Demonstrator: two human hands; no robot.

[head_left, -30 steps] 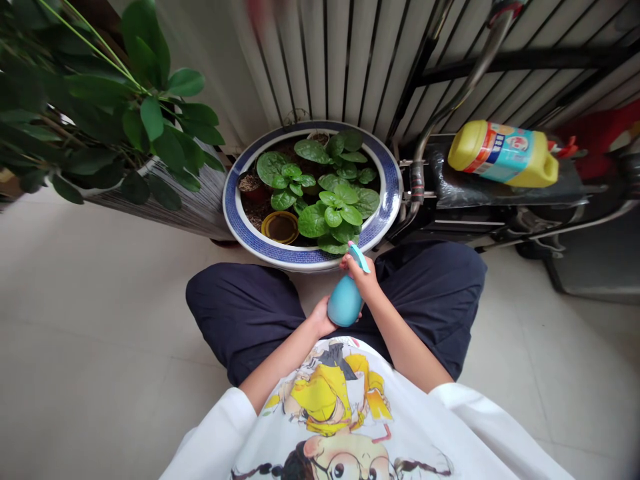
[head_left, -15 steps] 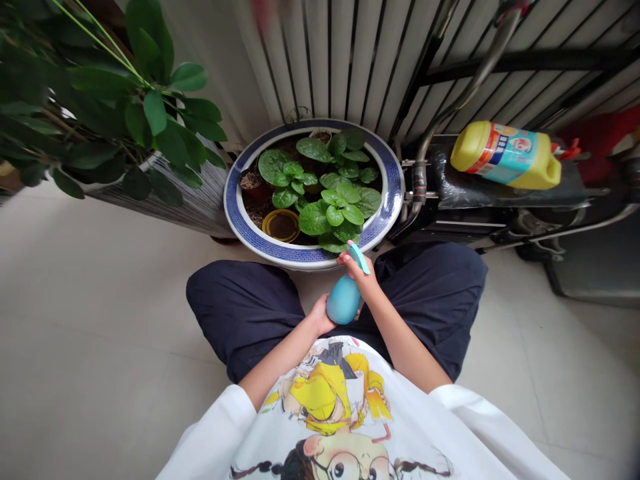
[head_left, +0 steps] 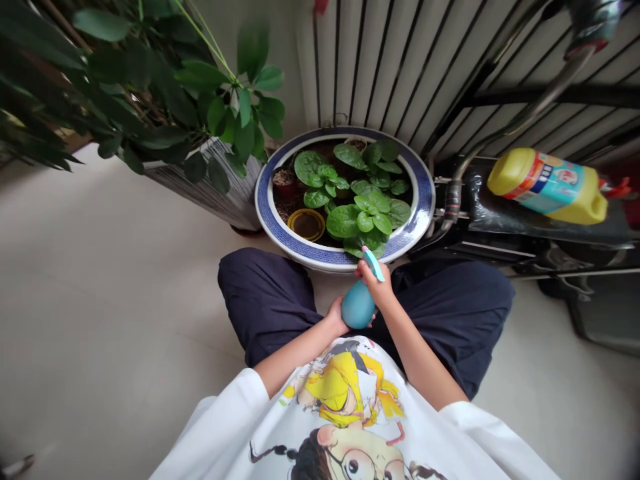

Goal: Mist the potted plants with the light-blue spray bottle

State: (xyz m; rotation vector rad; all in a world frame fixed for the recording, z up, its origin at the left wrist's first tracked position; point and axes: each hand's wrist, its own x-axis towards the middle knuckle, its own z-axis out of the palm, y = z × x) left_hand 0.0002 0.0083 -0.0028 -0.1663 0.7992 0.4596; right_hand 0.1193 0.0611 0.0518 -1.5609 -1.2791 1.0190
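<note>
I crouch before a round blue-rimmed planter [head_left: 417, 177] filled with low green leafy plants [head_left: 363, 210]. Both hands hold a blue spray bottle [head_left: 356, 308] just short of the planter's near rim. My right hand [head_left: 377, 287] is wrapped round the bottle's neck under the light-blue trigger head [head_left: 374, 263], which points at the leaves. My left hand [head_left: 336, 319] cups the bottle's base from the left. A small yellow pot [head_left: 307, 223] and a small brown pot [head_left: 285, 179] sit in the soil on the left side.
A large leafy plant [head_left: 150, 93] in a ribbed grey pot [head_left: 210, 193] stands to the left. To the right, a yellow jug [head_left: 547, 183] lies on a dark seat [head_left: 525, 217] of a parked cycle. A barred railing [head_left: 400, 60] runs behind. Pale floor tiles [head_left: 100, 300] spread left.
The view has shifted to the left, so planter, bottle and jug appear further right. Both hands keep the same hold on the spray bottle.
</note>
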